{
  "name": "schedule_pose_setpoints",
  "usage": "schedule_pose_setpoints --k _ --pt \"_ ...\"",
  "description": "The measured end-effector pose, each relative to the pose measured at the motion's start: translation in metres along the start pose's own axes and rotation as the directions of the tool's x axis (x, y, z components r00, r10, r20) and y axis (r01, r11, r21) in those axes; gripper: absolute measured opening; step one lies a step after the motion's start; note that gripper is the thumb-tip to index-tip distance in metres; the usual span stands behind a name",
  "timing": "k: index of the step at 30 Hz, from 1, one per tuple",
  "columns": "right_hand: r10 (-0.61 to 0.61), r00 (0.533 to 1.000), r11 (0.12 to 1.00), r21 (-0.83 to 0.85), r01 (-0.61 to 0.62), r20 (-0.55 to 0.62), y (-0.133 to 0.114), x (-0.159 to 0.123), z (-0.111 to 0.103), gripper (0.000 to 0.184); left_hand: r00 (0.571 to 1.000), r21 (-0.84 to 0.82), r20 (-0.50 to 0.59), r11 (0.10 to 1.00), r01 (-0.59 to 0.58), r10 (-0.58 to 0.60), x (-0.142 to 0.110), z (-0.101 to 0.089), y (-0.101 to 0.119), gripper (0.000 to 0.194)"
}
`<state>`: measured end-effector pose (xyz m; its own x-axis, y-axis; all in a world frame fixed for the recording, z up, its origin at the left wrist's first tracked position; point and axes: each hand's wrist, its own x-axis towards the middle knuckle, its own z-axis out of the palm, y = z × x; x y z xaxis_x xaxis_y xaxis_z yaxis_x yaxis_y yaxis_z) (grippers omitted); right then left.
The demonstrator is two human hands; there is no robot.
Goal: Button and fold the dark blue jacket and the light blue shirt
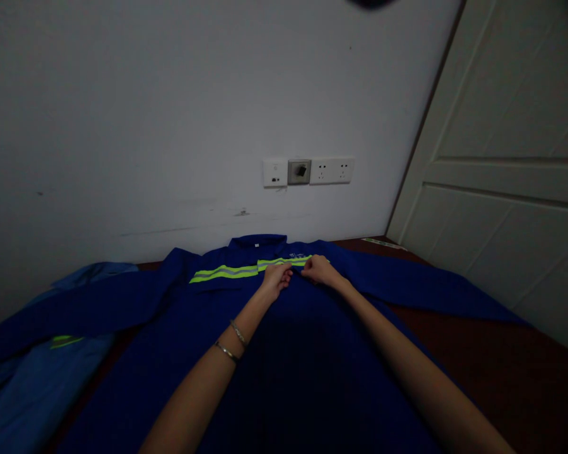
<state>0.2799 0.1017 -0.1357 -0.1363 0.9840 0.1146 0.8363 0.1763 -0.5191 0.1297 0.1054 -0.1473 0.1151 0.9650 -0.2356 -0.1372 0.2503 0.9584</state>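
Observation:
A dark blue work jacket (284,353) with yellow-green reflective strips lies spread out, its collar toward the wall and its sleeves out to both sides. My left hand (277,277), with two bangles on the wrist, is closed at the chest, just below the strip. Close to its right, my right hand (320,271) pinches the jacket's fabric near the strip's right end. Between the two hands a short edge of cloth shows, perhaps a pocket flap. What lies inside the fingers is partly hidden.
A lighter blue garment (52,384) lies under the jacket's left sleeve. The dark red surface (502,372) meets a white wall (170,113) with sockets (332,170). At the right stands a panelled door (511,157).

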Motion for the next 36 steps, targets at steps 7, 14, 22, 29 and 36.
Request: schedule_pose_setpoints --k 7,14,22,29,36 --pt "-0.185 0.97 0.966 0.21 0.15 0.159 0.01 -0.001 -0.021 0.04 0.995 -0.308 0.008 0.947 0.093 -0.096 0.001 0.001 0.01 0.017" --pt "-0.288 0.958 0.949 0.135 0.284 0.013 0.021 0.006 -0.01 0.037 0.995 -0.32 0.086 0.947 -0.02 0.051 -0.006 0.001 0.008 0.01" --pt "-0.265 0.959 0.951 0.189 0.243 0.103 0.025 0.005 -0.006 0.036 0.918 0.014 0.075 0.92 -0.392 0.39 0.008 0.001 -0.012 0.022" --pt "-0.302 0.946 0.944 -0.103 0.314 0.115 0.02 0.004 0.001 0.024 0.686 0.698 0.333 0.321 -0.641 0.647 0.008 -0.009 -0.028 0.046" --pt "-0.343 0.939 0.898 -0.283 0.336 0.026 0.009 -0.002 0.002 0.022 0.569 0.892 0.199 0.093 -0.442 0.798 0.002 -0.019 -0.021 0.04"
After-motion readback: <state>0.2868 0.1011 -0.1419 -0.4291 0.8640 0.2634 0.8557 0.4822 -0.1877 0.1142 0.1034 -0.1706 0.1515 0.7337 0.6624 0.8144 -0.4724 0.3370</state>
